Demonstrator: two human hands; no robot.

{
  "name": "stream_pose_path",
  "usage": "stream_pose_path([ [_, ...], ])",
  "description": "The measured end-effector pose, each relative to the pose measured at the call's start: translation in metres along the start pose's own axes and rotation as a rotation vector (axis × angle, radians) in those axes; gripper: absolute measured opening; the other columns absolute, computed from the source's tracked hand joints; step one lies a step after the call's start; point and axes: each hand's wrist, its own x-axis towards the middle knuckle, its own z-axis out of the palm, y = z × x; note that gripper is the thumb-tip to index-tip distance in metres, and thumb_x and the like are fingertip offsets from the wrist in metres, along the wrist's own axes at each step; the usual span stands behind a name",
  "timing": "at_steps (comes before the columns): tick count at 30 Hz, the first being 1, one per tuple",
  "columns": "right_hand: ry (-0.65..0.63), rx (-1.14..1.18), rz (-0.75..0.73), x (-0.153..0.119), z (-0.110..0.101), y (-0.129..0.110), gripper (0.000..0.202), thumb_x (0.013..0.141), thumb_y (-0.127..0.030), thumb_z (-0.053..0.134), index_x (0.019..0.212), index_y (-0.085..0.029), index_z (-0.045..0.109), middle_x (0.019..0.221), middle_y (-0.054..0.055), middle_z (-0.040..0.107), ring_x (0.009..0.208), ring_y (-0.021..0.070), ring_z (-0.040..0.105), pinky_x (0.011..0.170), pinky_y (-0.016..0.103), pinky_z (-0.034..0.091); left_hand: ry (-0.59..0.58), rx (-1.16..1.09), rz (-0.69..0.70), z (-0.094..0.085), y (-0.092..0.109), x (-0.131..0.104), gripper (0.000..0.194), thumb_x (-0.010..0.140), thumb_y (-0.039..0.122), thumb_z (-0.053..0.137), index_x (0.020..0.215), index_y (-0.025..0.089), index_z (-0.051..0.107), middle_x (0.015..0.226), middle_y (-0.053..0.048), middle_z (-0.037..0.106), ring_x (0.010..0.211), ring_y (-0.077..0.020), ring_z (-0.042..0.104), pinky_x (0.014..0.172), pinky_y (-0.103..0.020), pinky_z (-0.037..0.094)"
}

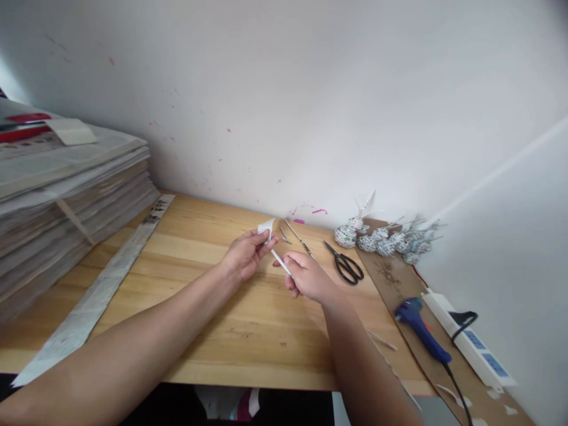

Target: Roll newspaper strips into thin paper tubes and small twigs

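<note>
A thin white rolled paper tube [281, 261] runs between my two hands above the wooden table. My left hand [249, 253] pinches its far end, where a loose flap of paper [266, 225] sticks out past the fingers. The near end of the tube is closed in the fingers of my right hand [306, 276]. Black-handled scissors [348, 266] lie just right of my right hand. Beyond the hands, a thin paper stick [300, 238] and a shorter piece [285, 235] rest on the table.
A tall stack of newspapers [75, 213] stands at the left, beside a long paper strip [102, 284]. Woven paper figures [390, 241] sit at the back right. A blue glue gun [423, 331] and a white power strip [470, 337] lie on cardboard [386, 275].
</note>
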Motion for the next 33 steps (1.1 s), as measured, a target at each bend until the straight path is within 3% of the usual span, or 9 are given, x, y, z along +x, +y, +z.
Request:
stream_pose_path([
  [5, 0.355, -0.509, -0.32, 0.001, 0.003, -0.004, 0.027, 0.089, -0.04, 0.055, 0.11, -0.023, 0.061, 0.089, 0.004, 0.07, 0.081, 0.0174, 0.063, 0.07, 0.027, 0.04, 0.092, -0.041, 0.097, -0.001, 0.004, 0.005, 0.013, 0.084, -0.001, 0.055, 0.076, 0.008, 0.061, 0.074, -0.006, 0.067, 0.069, -0.0104, 0.068, 0.067, -0.016, 0.059],
  [8, 0.408, -0.671, -0.321, 0.002, 0.005, -0.005, 0.023, 0.095, -0.032, 0.045, 0.103, -0.023, 0.064, 0.096, 0.005, 0.07, 0.088, 0.0182, 0.063, 0.07, 0.027, 0.037, 0.084, -0.048, 0.102, -0.001, 0.005, 0.006, 0.013, 0.084, -0.001, 0.054, 0.075, 0.007, 0.061, 0.074, -0.007, 0.067, 0.068, -0.0107, 0.068, 0.067, -0.017, 0.059],
  [12, 0.352, -0.717, -0.224, 0.001, 0.001, -0.004, 0.032, 0.098, -0.032, 0.036, 0.091, -0.02, 0.066, 0.081, 0.005, 0.07, 0.076, 0.0179, 0.063, 0.064, 0.027, 0.034, 0.069, -0.034, 0.079, -0.001, 0.004, 0.006, 0.012, 0.084, 0.0, 0.055, 0.076, 0.005, 0.062, 0.075, -0.008, 0.067, 0.068, -0.0115, 0.068, 0.066, -0.016, 0.059],
  [16, 0.2, -0.554, -0.252, -0.001, -0.003, 0.001, 0.034, 0.098, -0.029, 0.035, 0.082, -0.021, 0.065, 0.081, 0.002, 0.07, 0.075, 0.0148, 0.061, 0.066, 0.025, 0.035, 0.048, -0.009, 0.038, 0.001, 0.003, 0.004, 0.013, 0.084, 0.0, 0.055, 0.076, 0.006, 0.063, 0.075, -0.008, 0.067, 0.067, -0.0112, 0.068, 0.063, -0.014, 0.058],
  [23, 0.316, -0.611, -0.254, 0.004, 0.007, -0.001, 0.024, 0.094, -0.032, 0.044, 0.084, -0.019, 0.061, 0.07, 0.003, 0.064, 0.066, 0.0157, 0.057, 0.06, 0.026, 0.033, 0.031, -0.014, -0.011, 0.003, -0.001, -0.002, 0.015, 0.084, 0.001, 0.054, 0.073, 0.006, 0.063, 0.073, -0.007, 0.066, 0.066, -0.0107, 0.068, 0.063, -0.015, 0.058],
  [28, 0.028, -0.264, -0.12, 0.003, 0.008, 0.0, 0.041, 0.098, -0.039, 0.025, 0.09, -0.02, 0.06, 0.06, -0.001, 0.059, 0.049, 0.0121, 0.054, 0.053, 0.024, 0.034, -0.015, -0.012, -0.028, 0.002, -0.002, -0.003, 0.015, 0.083, 0.0, 0.056, 0.072, 0.007, 0.063, 0.072, -0.006, 0.065, 0.068, -0.0109, 0.068, 0.065, -0.015, 0.058],
  [29, 0.02, -0.254, -0.116, 0.003, 0.008, 0.0, 0.04, 0.098, -0.042, 0.027, 0.091, -0.02, 0.059, 0.06, -0.001, 0.059, 0.048, 0.0121, 0.053, 0.052, 0.024, 0.034, -0.014, -0.013, -0.025, 0.002, -0.002, -0.003, 0.015, 0.083, 0.0, 0.056, 0.072, 0.008, 0.063, 0.072, -0.005, 0.065, 0.068, -0.0108, 0.068, 0.065, -0.015, 0.058],
  [33, 0.274, -0.558, -0.26, 0.004, 0.01, -0.001, 0.022, 0.09, -0.039, 0.049, 0.085, -0.02, 0.059, 0.069, 0.002, 0.063, 0.063, 0.016, 0.056, 0.057, 0.026, 0.032, 0.04, -0.023, -0.002, 0.002, -0.001, -0.002, 0.015, 0.083, 0.0, 0.056, 0.072, 0.008, 0.062, 0.073, -0.007, 0.066, 0.067, -0.0105, 0.067, 0.066, -0.016, 0.058],
])
